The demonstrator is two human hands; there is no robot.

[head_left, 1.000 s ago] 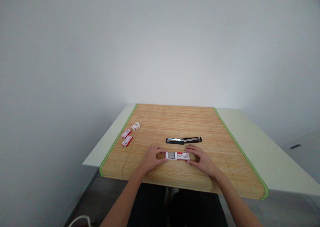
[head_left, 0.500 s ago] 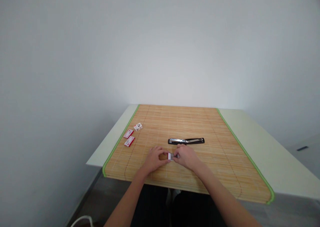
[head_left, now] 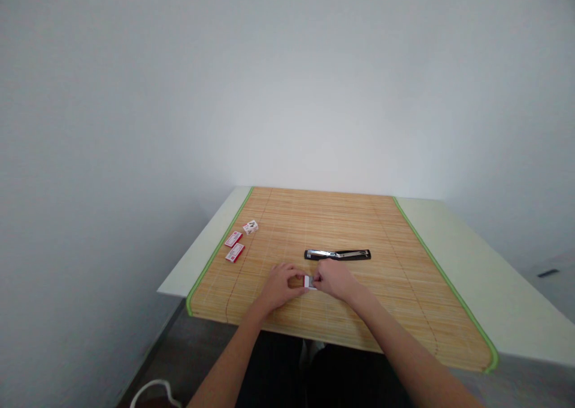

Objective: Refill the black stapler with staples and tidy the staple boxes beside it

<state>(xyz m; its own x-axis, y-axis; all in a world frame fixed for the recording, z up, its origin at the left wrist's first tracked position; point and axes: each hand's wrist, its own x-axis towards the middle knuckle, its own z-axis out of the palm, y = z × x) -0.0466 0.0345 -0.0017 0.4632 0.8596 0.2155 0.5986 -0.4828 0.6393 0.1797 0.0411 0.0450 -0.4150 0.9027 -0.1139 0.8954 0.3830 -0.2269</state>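
A small red-and-white staple box point(head_left: 308, 281) lies on the bamboo mat point(head_left: 404, 288) near its front edge. My left hand point(head_left: 281, 286) curls round the box's left end. My right hand point(head_left: 335, 280) covers most of the box from the right, fingers closed on it, so only a small part shows between the hands. Just behind the hands lies a black and silver stapler point(head_left: 337, 254), opened out flat.
Two red staple boxes point(head_left: 234, 245) and a small white box point(head_left: 250, 227) lie near the mat's left green edge. The mat covers a pale table point(head_left: 476, 270) against a white wall. A white cable point(head_left: 153, 391) shows on the floor, lower left.
The box was slid open between my hands a second ago. My right hand has moved left over it, and the box now shows only as a short piece between both hands.
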